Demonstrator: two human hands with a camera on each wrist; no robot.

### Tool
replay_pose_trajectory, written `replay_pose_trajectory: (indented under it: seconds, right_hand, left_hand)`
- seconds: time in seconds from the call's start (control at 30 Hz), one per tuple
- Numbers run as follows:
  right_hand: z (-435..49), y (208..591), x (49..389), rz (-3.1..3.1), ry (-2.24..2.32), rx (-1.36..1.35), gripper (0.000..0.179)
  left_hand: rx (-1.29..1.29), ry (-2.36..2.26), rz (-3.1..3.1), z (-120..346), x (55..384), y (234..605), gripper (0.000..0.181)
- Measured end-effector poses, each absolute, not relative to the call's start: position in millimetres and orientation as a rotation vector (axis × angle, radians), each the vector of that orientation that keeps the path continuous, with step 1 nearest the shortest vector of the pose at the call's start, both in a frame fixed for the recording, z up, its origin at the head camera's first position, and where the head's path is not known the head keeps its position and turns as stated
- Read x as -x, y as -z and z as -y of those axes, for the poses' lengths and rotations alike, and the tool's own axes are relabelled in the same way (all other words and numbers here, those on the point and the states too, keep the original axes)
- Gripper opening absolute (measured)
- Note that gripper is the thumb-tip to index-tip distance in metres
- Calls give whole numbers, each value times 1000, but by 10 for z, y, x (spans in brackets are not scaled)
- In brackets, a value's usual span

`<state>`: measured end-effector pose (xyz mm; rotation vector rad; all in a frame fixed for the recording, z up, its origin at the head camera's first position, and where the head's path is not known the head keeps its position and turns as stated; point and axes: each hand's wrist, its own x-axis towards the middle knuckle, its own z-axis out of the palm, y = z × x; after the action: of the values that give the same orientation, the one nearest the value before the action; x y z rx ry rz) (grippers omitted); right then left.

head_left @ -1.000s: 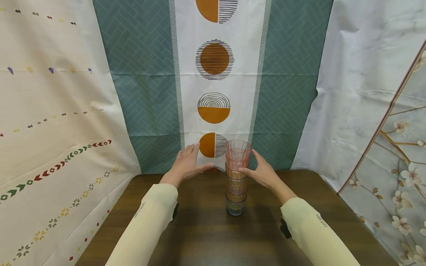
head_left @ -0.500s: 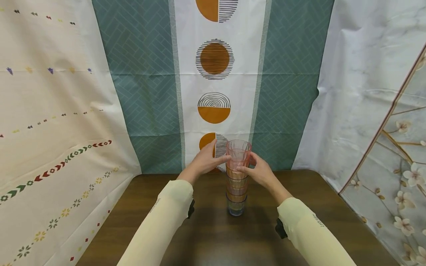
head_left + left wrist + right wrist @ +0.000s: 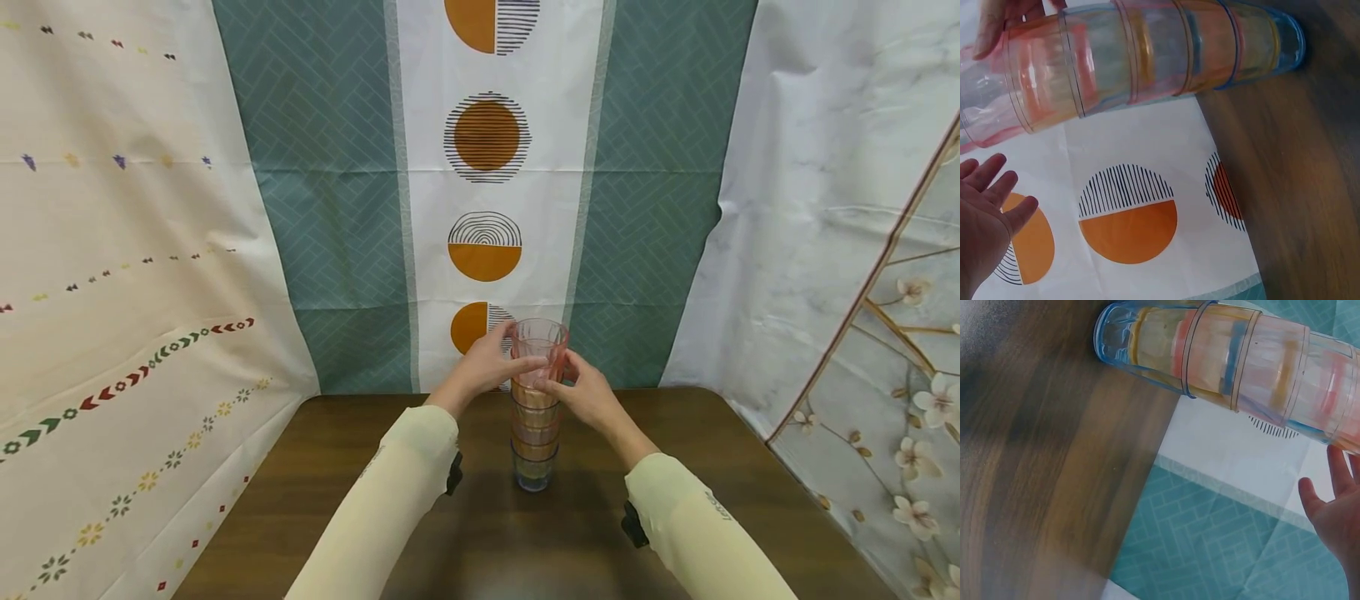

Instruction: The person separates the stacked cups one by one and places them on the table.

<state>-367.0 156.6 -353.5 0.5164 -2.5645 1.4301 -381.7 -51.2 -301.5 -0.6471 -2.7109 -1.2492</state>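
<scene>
A tall stack of nested clear tumblers (image 3: 535, 425) in pink, amber and blue tints stands upright on the table. At its top is a pink tumbler (image 3: 537, 333). My right hand (image 3: 592, 392) holds this upper part, thumb in front and fingers behind. My left hand (image 3: 483, 362) reaches round the top from the left, its thumb across the front. In the left wrist view the left hand (image 3: 988, 219) has loosely straight fingers, with a gap between the visible fingertips and the tumblers. The right wrist view shows fingertips of the right hand (image 3: 1341, 512) beside the stack.
The brown wooden table (image 3: 337, 500) extends on both sides of the stack. Behind it hangs a green and white cloth (image 3: 330, 250) with orange circles. Patterned cloths hang at the left (image 3: 150, 292) and right (image 3: 810, 275).
My left hand has moved right, from a spot apart from the stack to around the top tumbler. The fingers of my right hand have closed in on the stack, which stays in place.
</scene>
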Motion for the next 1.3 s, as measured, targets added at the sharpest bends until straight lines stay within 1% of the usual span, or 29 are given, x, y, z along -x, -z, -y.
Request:
replay_pose_trajectory:
  seconds: [0.13,0.33,0.47,0.6,0.73,0.9,1.1,1.3]
  right_hand:
    - [-1558,3547,3673,2553,-1438,-513,75]
    - [-1540,3561,3679,2540,-1455,-531,73]
    - [-1540,3572,3676,2539,-1493,-535,76]
    - [-1548,3564,3677,2538,-1507,-522,82]
    - [-1558,3550,3696,2532,-1492,-515,85]
    - [-1571,3551,3711,2537,-1488,-510,87]
    - [-1582,3560,3692,2541,-1509,-504,88]
    - [-1572,3581,3698,2536,-1497,-516,86]
  left_hand:
    - [665,1277,2687,492,3814,3019,94]
    - [647,1315,2650,481,3811,3037,89]
    - [591,1449,2582,467,3814,3020,84]
    - [545,1683,2382,485,3823,2869,77]
    - [535,1810,2203,627,3853,2674,72]
    - [490,1825,2150,920,3888,2577,76]
    - [388,1718,2224,1196,3934,2717,82]
    - [282,1647,2307,1354,4004,3047,81]
